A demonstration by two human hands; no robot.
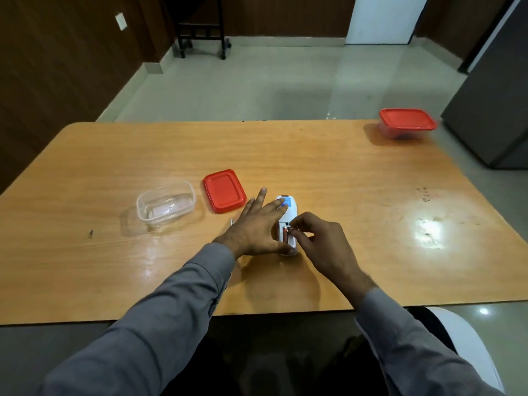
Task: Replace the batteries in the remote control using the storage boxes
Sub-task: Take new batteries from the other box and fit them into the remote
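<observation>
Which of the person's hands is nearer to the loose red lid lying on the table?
Left. The left hand rests flat on the remote control, fingertips just right of the red lid. The right hand is farther right, pinching a battery at the remote's compartment.

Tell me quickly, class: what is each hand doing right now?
Left hand: open, straight fingers steadying the white plastic remote control.
Right hand: fingers pinching a small cylindrical battery at the open compartment.

Your left hand (255, 224) covers the left side of the remote (286, 224), and your right hand's fingertips (297, 227) hide part of its battery bay. You cannot tell what the far lidded box (407, 123) holds.
</observation>
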